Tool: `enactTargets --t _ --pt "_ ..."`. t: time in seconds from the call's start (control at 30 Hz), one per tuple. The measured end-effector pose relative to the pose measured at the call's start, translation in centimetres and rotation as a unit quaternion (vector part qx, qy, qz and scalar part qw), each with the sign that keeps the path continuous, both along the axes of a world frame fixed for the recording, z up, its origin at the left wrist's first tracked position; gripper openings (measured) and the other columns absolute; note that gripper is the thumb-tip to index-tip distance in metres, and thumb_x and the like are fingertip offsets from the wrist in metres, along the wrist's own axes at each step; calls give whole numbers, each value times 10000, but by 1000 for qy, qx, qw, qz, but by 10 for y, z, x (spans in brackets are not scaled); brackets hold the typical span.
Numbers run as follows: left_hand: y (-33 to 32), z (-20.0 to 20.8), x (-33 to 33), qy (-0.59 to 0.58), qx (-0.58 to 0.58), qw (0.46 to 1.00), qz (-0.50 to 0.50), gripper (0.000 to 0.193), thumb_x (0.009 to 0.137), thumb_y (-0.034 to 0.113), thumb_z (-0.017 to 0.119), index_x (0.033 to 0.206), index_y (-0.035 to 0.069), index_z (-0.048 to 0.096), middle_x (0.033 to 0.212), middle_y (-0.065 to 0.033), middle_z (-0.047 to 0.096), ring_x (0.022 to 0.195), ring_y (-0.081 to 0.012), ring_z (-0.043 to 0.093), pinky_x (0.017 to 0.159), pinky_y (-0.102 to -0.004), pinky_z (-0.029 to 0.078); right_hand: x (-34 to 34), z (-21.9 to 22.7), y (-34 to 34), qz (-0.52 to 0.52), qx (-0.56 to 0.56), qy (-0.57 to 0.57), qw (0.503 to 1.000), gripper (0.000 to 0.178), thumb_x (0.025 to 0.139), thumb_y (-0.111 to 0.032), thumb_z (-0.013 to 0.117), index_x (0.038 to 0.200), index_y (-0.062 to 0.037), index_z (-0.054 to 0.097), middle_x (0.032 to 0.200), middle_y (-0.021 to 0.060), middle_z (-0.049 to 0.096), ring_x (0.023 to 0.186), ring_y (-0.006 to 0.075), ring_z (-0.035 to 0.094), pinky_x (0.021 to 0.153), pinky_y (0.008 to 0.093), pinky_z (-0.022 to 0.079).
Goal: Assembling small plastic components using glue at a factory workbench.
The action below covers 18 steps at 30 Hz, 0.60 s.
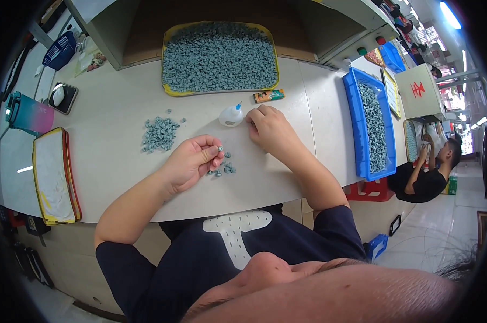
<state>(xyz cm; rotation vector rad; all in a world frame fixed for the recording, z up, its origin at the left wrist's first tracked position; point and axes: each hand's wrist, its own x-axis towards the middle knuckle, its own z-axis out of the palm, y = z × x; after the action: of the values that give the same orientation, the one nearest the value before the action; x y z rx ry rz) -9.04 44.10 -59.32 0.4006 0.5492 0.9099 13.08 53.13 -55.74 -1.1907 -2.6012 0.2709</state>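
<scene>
Between the thumb and forefinger of my left hand (pixel 192 162) is a small grey-green piece (pixel 220 148); its exact kind is too small to make out. My right hand (pixel 273 130) rests on the table beside a small white squeeze bottle (pixel 231 117) with a blue needle tip. Its fingers are bent together near the tabletop, and what they hold, if anything, is hidden. A few similar pieces (pixel 228 168) lie next to my left hand. Farther left is a loose heap of them (pixel 160 133).
A yellow-rimmed tray (pixel 166 81) full of such pieces stands at the back. An orange-green small box (pixel 269 96) lies before it. At right is a blue bin (pixel 354 129); at left, stacked trays (pixel 55 185), a tumbler (pixel 30 114) and a phone (pixel 63 98). Another person (pixel 435 172) sits far right.
</scene>
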Motion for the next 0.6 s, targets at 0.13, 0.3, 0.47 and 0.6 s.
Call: enactTargets --t 0.13,0.3,0.47,0.6 --pt "-3 8 3 22 -14 1000 -1 78 955 95 544 994 29 535 879 -46 563 743 -133 488 700 -243 430 0 18 -7 -19 -89 109 990 142 779 -26 675 921 -21 684 860 119 605 765 258 617 698 335 511" --pt "-4 6 5 12 -20 1000 -5 86 953 110 552 1002 42 535 879 -39 566 747 -134 490 702 -244 429 -4 33 -21 36 -148 232 961 123 764 -4 713 885 -22 700 826 88 640 672 189 619 609 282 507" --pt "-5 3 6 -37 -10 999 -6 117 965 136 546 1037 44 552 889 -35 590 778 -126 534 711 -248 448 -21 18 -38 81 -142 328 930 158 749 22 728 896 -26 697 829 78 678 710 184 639 631 281 512" --pt "-5 3 6 -39 -3 999 0 122 967 141 543 1045 47 551 884 -33 584 783 -128 531 718 -251 443 -28 9 -41 85 -108 353 925 180 742 45 726 903 -27 696 836 74 691 752 192 659 664 285 523"
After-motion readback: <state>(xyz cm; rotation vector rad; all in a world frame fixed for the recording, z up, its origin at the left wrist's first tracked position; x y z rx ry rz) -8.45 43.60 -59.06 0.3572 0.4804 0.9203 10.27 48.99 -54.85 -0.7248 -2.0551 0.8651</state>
